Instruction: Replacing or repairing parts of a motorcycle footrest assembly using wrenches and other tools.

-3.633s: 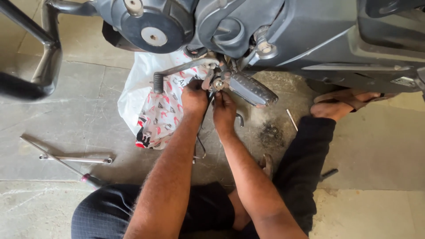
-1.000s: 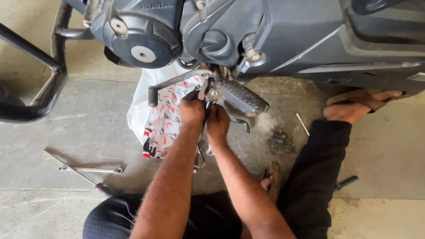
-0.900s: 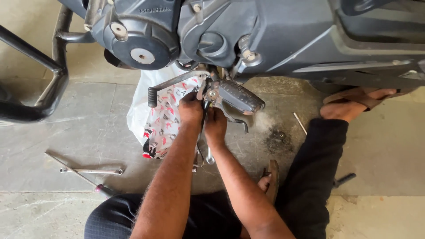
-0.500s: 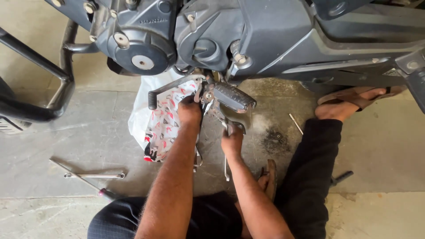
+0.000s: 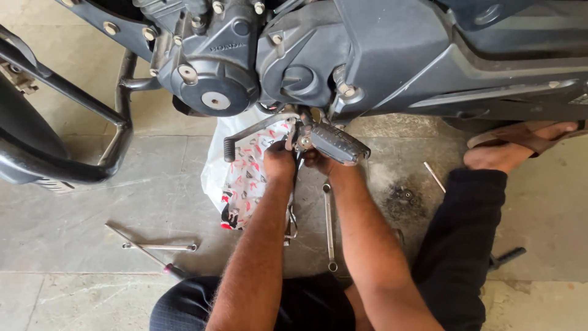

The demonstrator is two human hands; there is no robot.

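Both hands at footpeg (image 5: 339,143) mount under engine. Left hand (image 5: 278,160) closed on bracket just left of peg; right hand (image 5: 318,160) beneath peg, grip hidden, cannot tell. Peg's long axis ran rightward from hands. Spanner (image 5: 329,225) lay on floor between forearms.

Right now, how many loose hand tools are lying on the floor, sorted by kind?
Spanners: 2, one by the right forearm, one at left
Screwdriver: 1, crossing the left spanner
Thin metal rod: 1
Total: 4
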